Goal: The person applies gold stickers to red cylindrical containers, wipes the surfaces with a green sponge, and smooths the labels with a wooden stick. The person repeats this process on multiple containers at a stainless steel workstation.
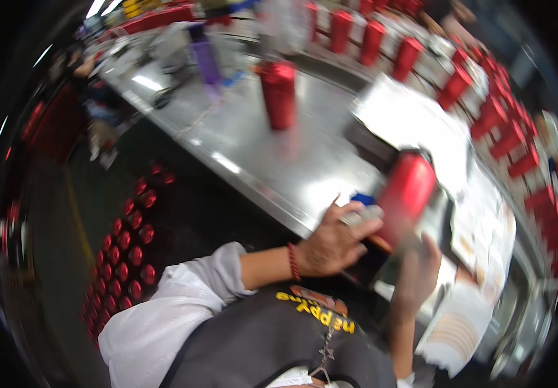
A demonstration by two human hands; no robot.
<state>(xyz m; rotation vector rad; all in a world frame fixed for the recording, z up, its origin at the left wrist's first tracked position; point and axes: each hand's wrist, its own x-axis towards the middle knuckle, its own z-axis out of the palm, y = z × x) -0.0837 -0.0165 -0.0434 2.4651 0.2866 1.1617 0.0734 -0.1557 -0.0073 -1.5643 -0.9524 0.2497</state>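
A shiny red metal bottle (408, 191) with a dark rim leans away from me over the near edge of the steel table. My left hand (337, 240), with a red bead bracelet at the wrist and pale covering on some fingertips, has its fingers bent against the bottle's lower left side. Close to the bottle's lower end on the other side is my right hand (418, 271); motion smears its fingers, so their grip is unclear. Something blue (361, 199) shows just behind my left fingers. A second red bottle (277, 96) stands upright farther back on the table.
The steel table (227, 139) runs diagonally, with a purple bottle (206, 61) at its far left. White sheets (415, 113) lie right of centre. Rows of red bottles (453, 87) line the far side. Several more red bottles (123, 249) stand low at left.
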